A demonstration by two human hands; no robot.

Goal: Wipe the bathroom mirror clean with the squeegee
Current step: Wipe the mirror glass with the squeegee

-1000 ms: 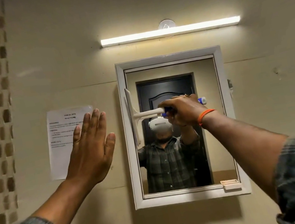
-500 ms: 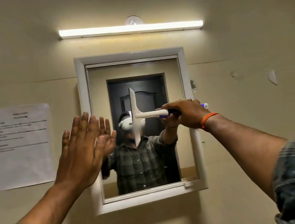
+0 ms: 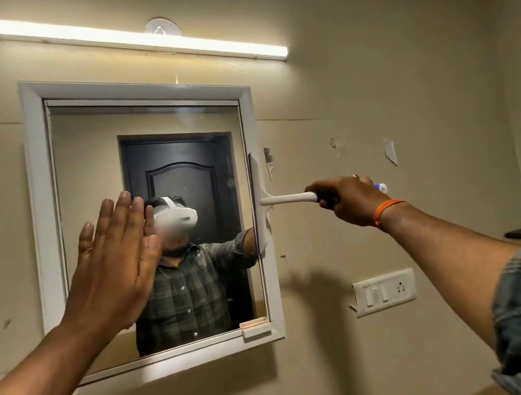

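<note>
No text, label, brand or number can be read anywhere here.

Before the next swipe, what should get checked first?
1. Right hand grips the squeegee handle: ok.
2. Blade stands upright at the mirror's right edge, ready to swipe back: ok.
3. Blade pressed flat on the glass: cannot tell.
4. Left hand is raised open in front of the glass, in the blade's likely path: not ok.
5. Glass clean above and below this band: cannot tell.
</note>
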